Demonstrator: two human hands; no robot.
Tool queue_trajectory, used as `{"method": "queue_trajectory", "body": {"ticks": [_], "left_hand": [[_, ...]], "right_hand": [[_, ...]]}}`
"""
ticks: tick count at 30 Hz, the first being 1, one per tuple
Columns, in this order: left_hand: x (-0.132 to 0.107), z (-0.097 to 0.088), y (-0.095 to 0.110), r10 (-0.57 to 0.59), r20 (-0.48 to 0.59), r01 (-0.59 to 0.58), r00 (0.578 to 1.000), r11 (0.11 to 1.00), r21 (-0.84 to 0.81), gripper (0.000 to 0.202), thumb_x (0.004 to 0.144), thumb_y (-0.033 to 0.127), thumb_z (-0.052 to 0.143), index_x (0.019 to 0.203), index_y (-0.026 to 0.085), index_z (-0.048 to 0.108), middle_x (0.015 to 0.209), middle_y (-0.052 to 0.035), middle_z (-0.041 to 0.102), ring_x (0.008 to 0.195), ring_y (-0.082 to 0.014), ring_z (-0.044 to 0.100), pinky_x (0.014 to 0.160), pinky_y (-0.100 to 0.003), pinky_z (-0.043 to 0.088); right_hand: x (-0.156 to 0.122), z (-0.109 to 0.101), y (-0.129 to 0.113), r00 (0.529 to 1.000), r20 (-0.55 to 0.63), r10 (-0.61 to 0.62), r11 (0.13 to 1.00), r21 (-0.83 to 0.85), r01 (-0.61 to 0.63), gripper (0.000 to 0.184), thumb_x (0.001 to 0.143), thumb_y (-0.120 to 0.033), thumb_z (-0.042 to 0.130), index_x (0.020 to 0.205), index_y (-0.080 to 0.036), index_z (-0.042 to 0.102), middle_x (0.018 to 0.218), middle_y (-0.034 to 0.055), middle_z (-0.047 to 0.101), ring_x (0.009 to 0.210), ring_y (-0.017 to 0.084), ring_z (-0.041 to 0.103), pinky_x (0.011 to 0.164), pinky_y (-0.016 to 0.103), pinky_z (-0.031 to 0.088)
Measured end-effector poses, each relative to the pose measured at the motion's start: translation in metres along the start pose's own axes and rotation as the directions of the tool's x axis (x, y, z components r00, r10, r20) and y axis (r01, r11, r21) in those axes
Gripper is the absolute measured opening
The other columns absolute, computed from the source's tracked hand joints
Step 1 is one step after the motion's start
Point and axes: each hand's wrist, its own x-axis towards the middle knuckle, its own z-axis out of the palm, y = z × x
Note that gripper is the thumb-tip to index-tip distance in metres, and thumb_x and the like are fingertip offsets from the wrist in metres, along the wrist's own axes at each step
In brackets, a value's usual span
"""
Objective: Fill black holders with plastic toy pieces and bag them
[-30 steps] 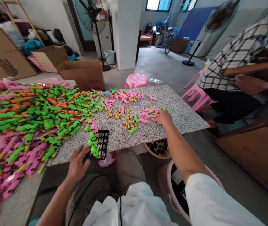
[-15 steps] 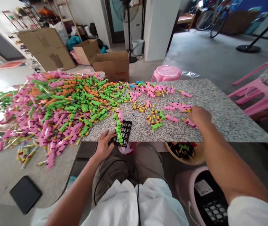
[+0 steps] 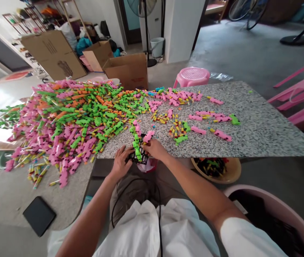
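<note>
Since half a second ago, the right hand [image 3: 155, 149] has left the loose pink pieces [image 3: 213, 116] at the far right of the granite tabletop [image 3: 264, 134] and come back to the black tray [image 3: 144, 157], directly in front of the body. A single pink piece [image 3: 149, 136], absent from that spot in the preceding view, now shows just beyond the right fingertips; the fingers are drawn narrow and appear to pinch it by its yellow stem, although the contact is partly hidden. The left hand [image 3: 121, 162] has stayed at the tray's near left side, fingers loosely spread and touching the edge; whether it grips or merely steadies cannot be determined. Between the two hands, the column of green pieces [image 3: 136, 142] lies along the tray's left part, pink showing at its far end. A green piece [image 3: 234, 119], well to the right of both hands, is now uncovered where the right hand had been reaching. The large mixed heap [image 3: 87, 117], beyond and left of the left hand, shows no evident change. In this inspector's judgement, the collecting reach is complete and handling has passed to the tray, with both hands engaged there.
</note>
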Motion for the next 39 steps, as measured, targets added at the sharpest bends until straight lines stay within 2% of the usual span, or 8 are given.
{"method": "queue_trajectory", "body": {"ticks": [12, 22, 25, 27, 30, 32, 35, 39], "left_hand": [[-0.001, 0.002, -0.001, -0.009, -0.005, 0.009, 1.000, 1.000, 0.009, 0.054, 0.087, 0.021, 0.051, 0.139, 0.028, 0.064, 0.154, -0.0028, 0.060, 0.158, -0.0309, 0.033, 0.130, -0.060, 0.023], [0.001, 0.004, -0.007, 0.032, -0.017, -0.031, 0.999, 0.999, 0.041, 0.050, 0.092, 0.027, 0.050, 0.141, 0.027, 0.062, 0.152, -0.0042, 0.061, 0.157, -0.0324, 0.035, 0.130, -0.062, 0.025], [0.003, 0.006, -0.014, 0.059, -0.030, -0.058, 0.998, 0.997, 0.048, 0.050, 0.093, 0.029, 0.050, 0.142, 0.028, 0.062, 0.153, -0.0049, 0.060, 0.157, -0.0331, 0.036, 0.129, -0.062, 0.026], [0.003, 0.007, -0.017, 0.072, -0.035, -0.070, 0.997, 0.996, 0.047, 0.050, 0.093, 0.030, 0.051, 0.142, 0.029, 0.061, 0.153, -0.0045, 0.060, 0.157, -0.0329, 0.035, 0.130, -0.061, 0.026], [0.003, 0.008, -0.018, 0.074, -0.040, -0.072, 0.996, 0.997, 0.042, 0.049, 0.093, 0.031, 0.051, 0.142, 0.029, 0.061, 0.152, -0.0043, 0.061, 0.157, -0.0327, 0.035, 0.130, -0.062, 0.024], [0.002, 0.008, -0.018, 0.071, -0.041, -0.069, 0.997, 0.997, 0.038, 0.048, 0.094, 0.031, 0.051, 0.141, 0.029, 0.061, 0.152, -0.0047, 0.061, 0.157, -0.0326, 0.035, 0.130, -0.062, 0.023], [0.003, 0.007, -0.016, 0.066, -0.038, -0.064, 0.997, 0.997, 0.040, 0.048, 0.094, 0.031, 0.051, 0.140, 0.029, 0.061, 0.152, -0.0045, 0.061, 0.158, -0.0322, 0.034, 0.130, -0.062, 0.023], [0.002, 0.006, -0.012, 0.041, -0.032, -0.040, 0.999, 0.999, 0.037, 0.048, 0.092, 0.030, 0.051, 0.139, 0.029, 0.063, 0.151, -0.0039, 0.062, 0.157, -0.0316, 0.036, 0.130, -0.060, 0.024]], "right_hand": [[-0.002, 0.011, -0.018, 0.990, -0.070, -0.121, 0.814, -0.579, 0.058, 0.038, 0.105, -0.042, 0.053, 0.126, -0.016, 0.071, 0.110, 0.0139, 0.078, 0.104, 0.026, 0.073, 0.091, 0.030, 0.049], [0.000, 0.008, -0.032, 0.993, 0.064, -0.103, 0.744, -0.658, 0.120, 0.030, 0.102, -0.034, 0.057, 0.119, -0.016, 0.072, 0.110, 0.0141, 0.078, 0.102, 0.026, 0.072, 0.084, 0.029, 0.049], [-0.008, -0.035, -0.020, 0.987, -0.015, -0.158, 0.780, -0.615, 0.116, 0.028, 0.102, -0.038, 0.057, 0.115, -0.019, 0.073, 0.106, 0.0100, 0.078, 0.099, 0.023, 0.071, 0.083, 0.028, 0.048], [-0.020, -0.084, -0.002, 0.959, -0.247, -0.138, 0.792, -0.609, -0.042, 0.030, 0.105, -0.031, 0.048, 0.117, -0.020, 0.073, 0.106, 0.0093, 0.077, 0.096, 0.022, 0.070, 0.084, 0.028, 0.048], [-0.041, -0.172, 0.031, 0.750, -0.660, -0.043, 0.718, -0.543, -0.436, 0.037, 0.105, -0.025, 0.041, 0.125, -0.017, 0.072, 0.118, 0.0153, 0.072, 0.104, 0.025, 0.068, 0.090, 0.033, 0.048], [-0.052, -0.223, 0.053, 0.621, -0.783, 0.005, 0.633, -0.479, -0.609, 0.039, 0.103, -0.028, 0.045, 0.128, -0.016, 0.072, 0.128, 0.0195, 0.067, 0.109, 0.028, 0.067, 0.092, 0.036, 0.049], [-0.063, -0.269, 0.079, 0.666, -0.743, 0.067, 0.514, -0.546, -0.661, 0.039, 0.099, -0.037, 0.056, 0.125, -0.016, 0.076, 0.132, 0.0214, 0.065, 0.110, 0.029, 0.067, 0.092, 0.037, 0.050], [-0.069, -0.286, 0.091, 0.803, -0.590, 0.088, 0.420, -0.709, -0.567, 0.029, 0.097, -0.031, 0.058, 0.109, -0.018, 0.082, 0.115, 0.0167, 0.075, 0.107, 0.028, 0.069, 0.091, 0.037, 0.051]]}}
